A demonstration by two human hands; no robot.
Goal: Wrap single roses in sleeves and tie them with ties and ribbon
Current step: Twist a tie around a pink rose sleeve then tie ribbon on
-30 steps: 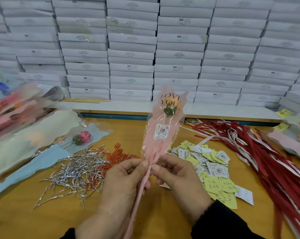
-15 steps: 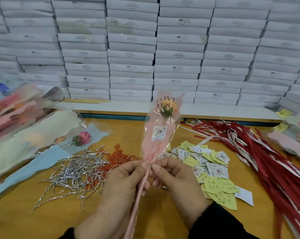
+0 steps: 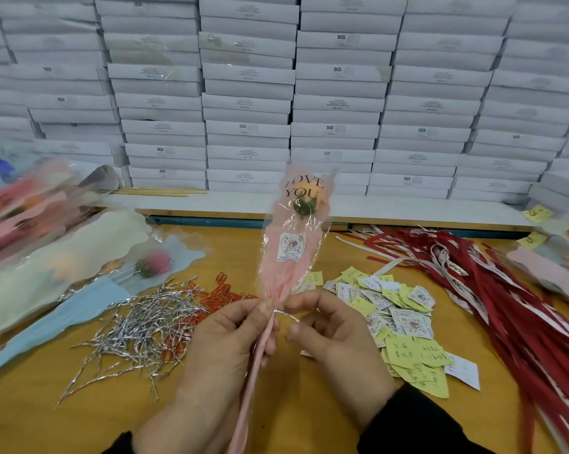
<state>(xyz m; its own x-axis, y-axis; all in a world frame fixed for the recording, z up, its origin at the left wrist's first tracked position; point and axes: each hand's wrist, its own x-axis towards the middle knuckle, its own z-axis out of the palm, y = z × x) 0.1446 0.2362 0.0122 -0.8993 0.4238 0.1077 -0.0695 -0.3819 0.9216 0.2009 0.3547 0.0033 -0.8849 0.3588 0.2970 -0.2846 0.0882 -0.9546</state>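
Tying step: left hand [image 3: 220, 348] pinched gathered pink paper-and-cellophane rose sleeve [image 3: 291, 250]; right hand [image 3: 335, 335] pinched silver wire twist tie [image 3: 286, 314]. Next, likely red ribbon [image 3: 505, 306].

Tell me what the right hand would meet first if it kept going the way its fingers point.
The right hand points left, so it would probably meet the gathered neck of the pink sleeve with its silver twist tie, then the left hand just beyond. Depth is hard to judge.

Ties [image 3: 145, 326] left on table [image 3: 31, 421], cards [image 3: 397, 319] centre, ribbons [image 3: 505, 306] right, boxes [image 3: 309, 93] behind
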